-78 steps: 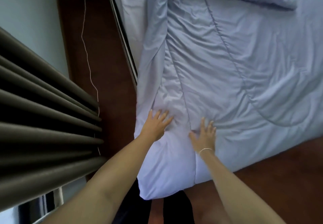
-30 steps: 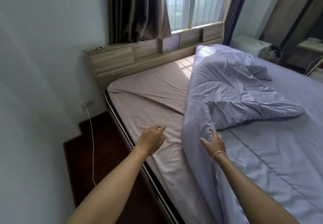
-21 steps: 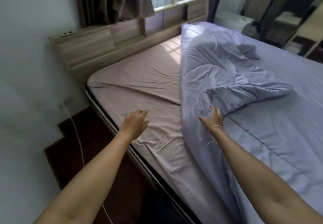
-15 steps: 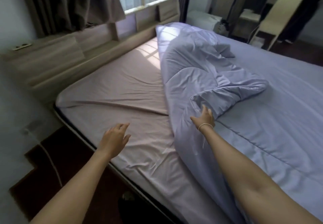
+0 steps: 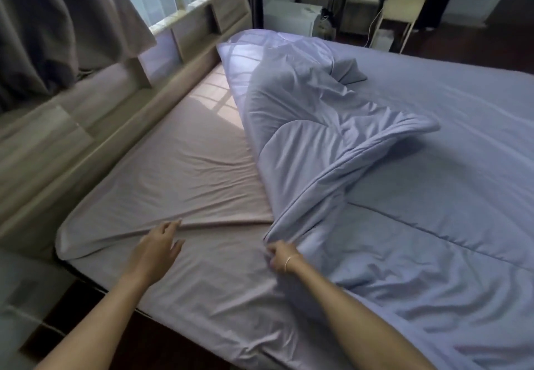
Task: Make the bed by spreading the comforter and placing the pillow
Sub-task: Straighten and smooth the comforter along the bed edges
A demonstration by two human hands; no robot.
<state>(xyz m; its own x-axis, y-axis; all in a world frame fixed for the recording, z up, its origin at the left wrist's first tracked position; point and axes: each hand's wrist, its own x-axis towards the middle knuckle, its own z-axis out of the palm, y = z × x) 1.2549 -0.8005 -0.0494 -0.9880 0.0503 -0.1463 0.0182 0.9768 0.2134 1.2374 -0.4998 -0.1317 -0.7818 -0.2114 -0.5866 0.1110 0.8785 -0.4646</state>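
A light blue comforter covers the right part of the bed, with its upper left part folded back over itself in a bunched flap. My right hand grips the comforter's folded edge near the middle of the bed. My left hand hovers with loose fingers just above the bare pinkish sheet, which is uncovered on the left half. No pillow is in view.
A wooden headboard with shelves runs along the far left under a window with grey curtains. A white cabinet and other furniture stand beyond the bed. Dark floor lies at the near left.
The view swung from the bed's foot toward the headboard. My right hand went from resting flat on the comforter to gripping its folded edge. My left hand came over the bare sheet.
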